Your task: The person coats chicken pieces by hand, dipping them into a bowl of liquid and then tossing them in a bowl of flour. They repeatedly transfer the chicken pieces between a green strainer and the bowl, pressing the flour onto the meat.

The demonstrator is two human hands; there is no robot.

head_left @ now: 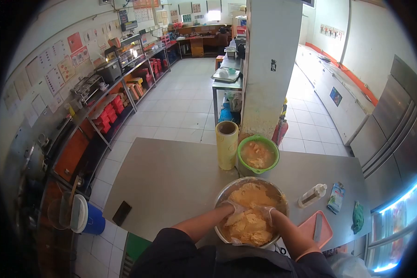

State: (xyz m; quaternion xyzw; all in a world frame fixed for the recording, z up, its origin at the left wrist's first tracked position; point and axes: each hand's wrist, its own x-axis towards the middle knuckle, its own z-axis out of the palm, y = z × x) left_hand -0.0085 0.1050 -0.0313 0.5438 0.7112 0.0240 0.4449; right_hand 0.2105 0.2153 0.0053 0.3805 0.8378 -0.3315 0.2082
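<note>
A large metal bowl (220, 233) stands at the front edge of the steel table, with a crumbly yellow-orange mixture (250, 227) inside. Both hands wear clear gloves and reach into it. On the bowl's left side is my left hand (235, 213), partly sunk in the mixture, its fingers hidden. My right hand (265, 213) is at the opposite side against the same mixture, and its fingers cannot be made out either. Just behind the bowl sits a green basin (276, 160) holding pieces in cloudy liquid.
Around the bowl on the table (171, 176) are an upright roll of plastic film (226, 148), a dark phone (122, 213), a white bottle (312, 195), a packet (336, 198), a green cloth (357, 217) and a pink tray (326, 229) with a flat blade. A pillar (268, 78) rises behind.
</note>
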